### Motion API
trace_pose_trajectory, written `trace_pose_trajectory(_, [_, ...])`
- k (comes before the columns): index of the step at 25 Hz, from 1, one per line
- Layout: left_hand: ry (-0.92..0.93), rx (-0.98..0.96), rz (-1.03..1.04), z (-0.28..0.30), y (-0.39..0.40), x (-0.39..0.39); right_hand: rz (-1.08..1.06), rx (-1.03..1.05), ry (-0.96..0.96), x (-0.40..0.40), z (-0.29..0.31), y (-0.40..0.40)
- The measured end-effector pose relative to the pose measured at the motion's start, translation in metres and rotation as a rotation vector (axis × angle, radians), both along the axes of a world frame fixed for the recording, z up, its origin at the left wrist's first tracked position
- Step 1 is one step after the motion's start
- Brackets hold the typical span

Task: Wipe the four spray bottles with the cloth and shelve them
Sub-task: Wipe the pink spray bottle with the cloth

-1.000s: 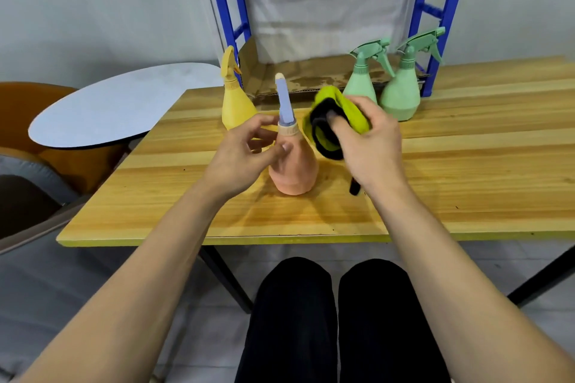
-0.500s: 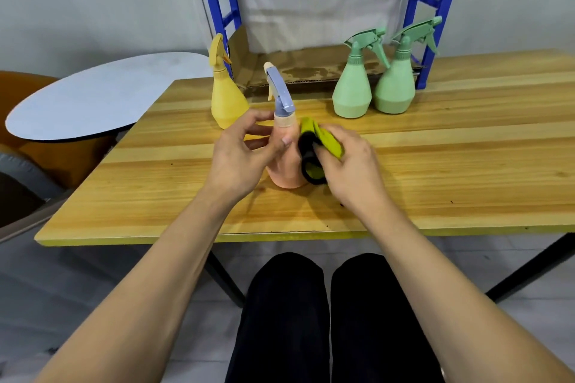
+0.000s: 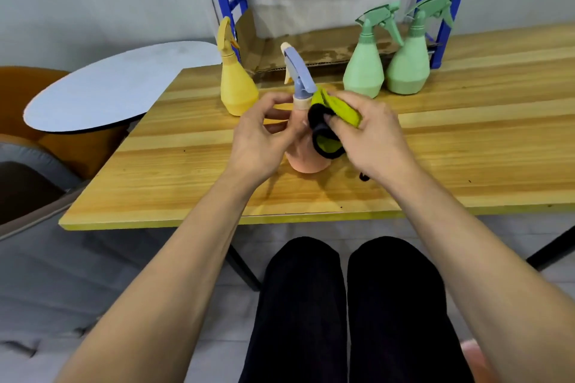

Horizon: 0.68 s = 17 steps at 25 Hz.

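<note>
A peach spray bottle [image 3: 303,158] with a blue trigger head stands upright on the wooden table [image 3: 466,146]. My left hand [image 3: 263,134] grips its neck and upper body from the left. My right hand [image 3: 370,134] presses a yellow-green cloth [image 3: 337,107] with a black edge against the bottle's right side, just under the trigger. A yellow spray bottle [image 3: 238,87] stands behind at the left. Two green spray bottles [image 3: 364,71] [image 3: 409,68] stand side by side at the back right.
A blue metal shelf frame [image 3: 435,6] rises behind the table, with brown cardboard [image 3: 311,47] on its lowest level. A round grey table top [image 3: 102,90] and an orange chair [image 3: 18,96] lie to the left. My legs show below the table's front edge.
The cloth in my right hand slid down from the bottle's top to its side, then back up toward the neck. My left hand kept its hold on the bottle.
</note>
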<state>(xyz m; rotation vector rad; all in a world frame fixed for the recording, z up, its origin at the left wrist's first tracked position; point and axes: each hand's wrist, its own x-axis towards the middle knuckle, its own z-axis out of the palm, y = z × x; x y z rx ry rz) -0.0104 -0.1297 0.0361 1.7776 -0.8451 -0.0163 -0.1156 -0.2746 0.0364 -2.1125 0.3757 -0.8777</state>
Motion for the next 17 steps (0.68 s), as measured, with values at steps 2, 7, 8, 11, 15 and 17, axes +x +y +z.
trace_pose_trajectory(2, [-0.032, -0.016, 0.011, 0.0, -0.002, 0.001, 0.002, -0.023, -0.075, 0.006, -0.001, 0.002])
trace_pose_trajectory(7, [0.001, -0.019, 0.06, -0.005, -0.007, 0.006, -0.128, -0.166, 0.192, -0.019, -0.048, -0.001])
trace_pose_trajectory(8, [-0.007, -0.025, 0.076, -0.006, -0.009, 0.003, -0.129, -0.173, 0.203, -0.02, -0.051, -0.003])
trace_pose_trajectory(11, [-0.034, -0.034, 0.123, -0.012, -0.022, -0.002, -0.108, -0.117, 0.152, -0.019, -0.05, -0.001])
trace_pose_trajectory(15, [0.04, -0.073, 0.233, -0.011, -0.04, -0.005, -0.135, -0.054, 0.09, -0.023, -0.051, -0.001])
trace_pose_trajectory(17, [0.043, -0.09, 0.281, -0.015, -0.045, -0.007, -0.161, -0.052, 0.072, -0.024, -0.053, -0.003])
